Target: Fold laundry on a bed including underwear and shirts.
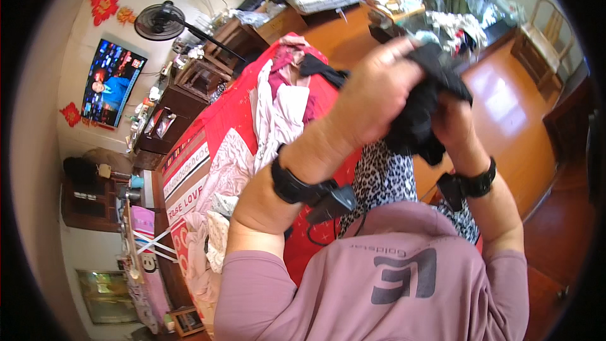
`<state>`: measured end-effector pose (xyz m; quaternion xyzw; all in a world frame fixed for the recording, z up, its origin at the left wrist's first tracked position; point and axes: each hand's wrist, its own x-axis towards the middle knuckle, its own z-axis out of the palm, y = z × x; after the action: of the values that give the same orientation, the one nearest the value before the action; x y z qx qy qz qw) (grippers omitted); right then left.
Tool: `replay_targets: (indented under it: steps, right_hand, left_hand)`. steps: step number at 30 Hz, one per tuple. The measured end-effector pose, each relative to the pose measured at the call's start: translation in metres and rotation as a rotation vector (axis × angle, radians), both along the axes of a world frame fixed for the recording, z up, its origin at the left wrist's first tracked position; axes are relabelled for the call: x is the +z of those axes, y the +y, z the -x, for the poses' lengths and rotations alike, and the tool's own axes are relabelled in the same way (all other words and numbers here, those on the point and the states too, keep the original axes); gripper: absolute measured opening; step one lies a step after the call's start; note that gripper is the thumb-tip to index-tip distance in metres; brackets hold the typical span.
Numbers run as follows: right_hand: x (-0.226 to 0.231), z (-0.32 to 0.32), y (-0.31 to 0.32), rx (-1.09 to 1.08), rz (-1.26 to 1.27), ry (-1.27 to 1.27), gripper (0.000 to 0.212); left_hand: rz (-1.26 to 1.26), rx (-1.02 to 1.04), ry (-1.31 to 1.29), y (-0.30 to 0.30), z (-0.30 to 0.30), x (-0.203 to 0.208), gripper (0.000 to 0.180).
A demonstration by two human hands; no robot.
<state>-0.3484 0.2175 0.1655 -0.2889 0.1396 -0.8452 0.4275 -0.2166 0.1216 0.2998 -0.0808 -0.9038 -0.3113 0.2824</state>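
Both my hands are raised in front of me over my lap, gripping a crumpled black garment (420,117); its exact kind does not show. My left hand (375,88) is closed on its upper left part, with the fingers somewhat blurred. On the garment's right side, my right hand (456,123) is closed as well, its fingers partly hidden by the black fabric. Each of my wrists wears a black strap with a small device. Beneath the garment, leopard-print fabric (385,173) covers my legs.
To my left, a bed with a red cover (237,104) bears white and pink clothes (278,110) and a dark garment (319,69). A black fan (161,21) and a lit television (113,85) stand beyond. Ahead is a cluttered low table (404,9); a wooden chair (543,44) stands far right.
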Motion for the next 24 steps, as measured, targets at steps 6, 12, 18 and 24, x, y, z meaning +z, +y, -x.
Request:
replay_targets:
  steps: [6,12,18,24]
  right_hand:
    - [-0.025,0.009,0.025,-0.090,-0.402,0.117,0.033]
    - [0.001,0.021,0.038,-0.115,-0.443,0.195,0.033]
    - [0.025,0.037,0.050,-0.139,-0.450,0.247,0.033]
    - [0.051,0.050,0.045,-0.144,-0.425,0.285,0.032]
  left_hand:
    - [-0.462,-0.391,-0.313,0.050,0.004,-0.016,0.033]
    - [-0.885,-0.516,-0.616,0.071,-0.014,-0.006,0.036]
    - [-0.808,-0.676,-0.519,0.075,0.000,-0.029,0.037]
    - [-0.981,-0.794,-0.830,0.088,0.012,-0.031,0.040]
